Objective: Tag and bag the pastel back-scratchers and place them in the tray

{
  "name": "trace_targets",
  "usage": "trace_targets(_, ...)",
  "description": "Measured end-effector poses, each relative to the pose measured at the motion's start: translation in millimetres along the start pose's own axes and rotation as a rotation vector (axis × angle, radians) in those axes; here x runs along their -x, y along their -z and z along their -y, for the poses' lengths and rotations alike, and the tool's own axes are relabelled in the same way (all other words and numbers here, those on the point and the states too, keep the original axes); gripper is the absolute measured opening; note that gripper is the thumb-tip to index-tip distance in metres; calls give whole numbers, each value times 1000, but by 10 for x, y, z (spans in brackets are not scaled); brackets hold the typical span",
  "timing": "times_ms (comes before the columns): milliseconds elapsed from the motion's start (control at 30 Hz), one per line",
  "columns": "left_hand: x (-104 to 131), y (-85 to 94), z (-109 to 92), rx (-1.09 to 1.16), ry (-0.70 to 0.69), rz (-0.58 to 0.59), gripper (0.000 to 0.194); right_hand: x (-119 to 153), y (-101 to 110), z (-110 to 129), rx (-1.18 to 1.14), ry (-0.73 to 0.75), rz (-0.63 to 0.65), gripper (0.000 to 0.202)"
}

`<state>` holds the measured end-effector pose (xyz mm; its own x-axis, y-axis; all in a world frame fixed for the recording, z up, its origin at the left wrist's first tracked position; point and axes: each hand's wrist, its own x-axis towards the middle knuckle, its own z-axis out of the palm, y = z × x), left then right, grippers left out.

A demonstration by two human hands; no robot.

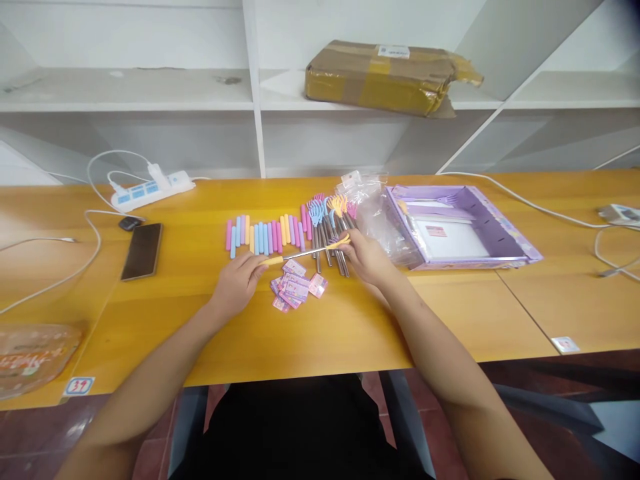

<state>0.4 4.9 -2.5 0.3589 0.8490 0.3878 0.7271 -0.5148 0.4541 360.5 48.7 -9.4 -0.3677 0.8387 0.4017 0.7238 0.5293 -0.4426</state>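
My left hand (236, 283) pinches the yellow handle of a back scratcher (305, 253) with a thin metal rod. Its yellow claw end is between the fingers of my right hand (367, 257). The rod is held nearly level above the table. Just behind it lie several pink, blue, purple and yellow tubes (265, 237) in a row. A pile of metal rods with coloured claw heads (327, 213) lies beside my right hand. Small pink and purple cards (295, 288) are heaped in front of the rod.
Clear plastic bags (373, 213) lie against an open purple box (505, 260) at the right. A phone (142, 251) and a white power strip (153, 191) with cables are at the left. A taped carton (380, 77) rests on the shelf; a clear plastic package (37, 357) is front left.
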Motion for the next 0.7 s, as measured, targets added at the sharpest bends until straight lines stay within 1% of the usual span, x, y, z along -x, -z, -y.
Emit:
trace_targets(167, 11, -14, -5, -18, -43, -24, 39, 17, -75, 80, 101, -9, 87, 27)
trace_targets(300, 27, -16, -81, 1, -52, -8, 36, 26, -188, 195, 116, -26, 152, 27)
trace_targets(433, 41, -35, -146, 37, -44, 13, 34, 32, -298, 312, 60, -26, 143, 26)
trace_targets(533, 29, -26, -126, 26, -33, 9, 34, 32, -359, 380, 40, -38, 128, 27)
trace_targets(600, 7, 9, -82, 5, -29, 25, 33, 25, -375, 421, 50, -66, 178, 26)
trace_targets(667, -25, 74, -28, -14, -5, 55, 32, 7, -362, 463, 65, -70, 269, 26)
trace_targets(700, -44, 118, -2, -18, 25, 71, 32, -8, -347, 483, 65, -60, 306, 31)
